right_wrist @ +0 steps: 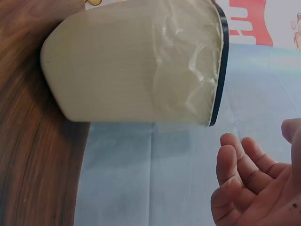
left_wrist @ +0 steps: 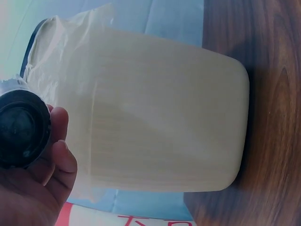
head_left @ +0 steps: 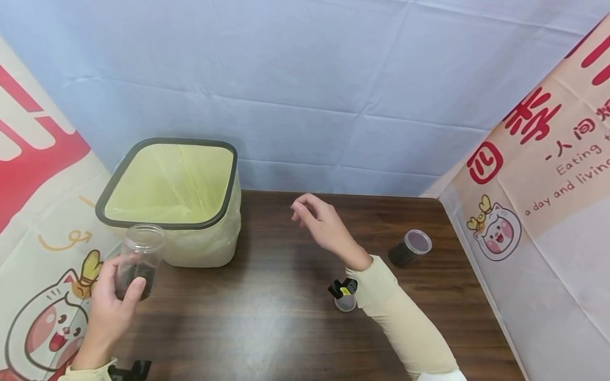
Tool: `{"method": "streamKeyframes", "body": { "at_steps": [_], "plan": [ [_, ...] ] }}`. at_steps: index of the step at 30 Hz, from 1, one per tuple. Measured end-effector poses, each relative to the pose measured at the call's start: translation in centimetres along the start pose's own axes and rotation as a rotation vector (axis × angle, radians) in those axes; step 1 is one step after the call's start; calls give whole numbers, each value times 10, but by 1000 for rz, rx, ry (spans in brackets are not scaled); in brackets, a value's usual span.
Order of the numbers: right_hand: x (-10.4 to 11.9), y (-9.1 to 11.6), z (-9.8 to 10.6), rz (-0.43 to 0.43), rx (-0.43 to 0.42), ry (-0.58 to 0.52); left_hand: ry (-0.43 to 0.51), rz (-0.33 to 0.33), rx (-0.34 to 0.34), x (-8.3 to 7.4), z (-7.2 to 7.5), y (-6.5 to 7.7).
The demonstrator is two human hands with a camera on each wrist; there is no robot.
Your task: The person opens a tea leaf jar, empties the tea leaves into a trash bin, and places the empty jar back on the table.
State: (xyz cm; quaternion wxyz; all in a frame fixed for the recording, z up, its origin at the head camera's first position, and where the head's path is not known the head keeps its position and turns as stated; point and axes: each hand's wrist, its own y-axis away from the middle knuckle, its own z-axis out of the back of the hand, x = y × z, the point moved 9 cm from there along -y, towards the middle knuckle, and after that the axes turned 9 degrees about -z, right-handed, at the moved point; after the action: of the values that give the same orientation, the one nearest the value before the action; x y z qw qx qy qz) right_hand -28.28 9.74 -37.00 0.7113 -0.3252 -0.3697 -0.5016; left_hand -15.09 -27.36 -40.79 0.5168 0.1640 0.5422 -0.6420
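My left hand grips a clear plastic jar with a threaded rim and dark contents in its lower part. It holds the jar upright in front of the bin's near left corner. The left wrist view shows the jar's dark round base. Over the table to the right of the bin, my right hand is raised, its fingers loosely bent and nothing in them. A bin with a dark rim and a clear liner stands at the back left.
A second clear jar with dark contents stands on the right of the wooden table. Below the right wrist lies a small round clear lid, partly covered by the wrist camera. Cloth walls enclose the back and sides.
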Motion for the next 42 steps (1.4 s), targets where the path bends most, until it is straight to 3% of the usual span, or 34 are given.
{"method": "streamKeyframes", "body": {
  "at_steps": [15, 27, 42],
  "plan": [
    [37, -17, -28, 15, 72, -47, -20, 25, -22, -3, 1, -2],
    [41, -34, -58, -14, 115, -55, -33, -20, -48, -2, 3, -4],
    [55, -36, -99, -23, 134, 58, -135, 52, -35, -1, 9, -5]
  ]
}}
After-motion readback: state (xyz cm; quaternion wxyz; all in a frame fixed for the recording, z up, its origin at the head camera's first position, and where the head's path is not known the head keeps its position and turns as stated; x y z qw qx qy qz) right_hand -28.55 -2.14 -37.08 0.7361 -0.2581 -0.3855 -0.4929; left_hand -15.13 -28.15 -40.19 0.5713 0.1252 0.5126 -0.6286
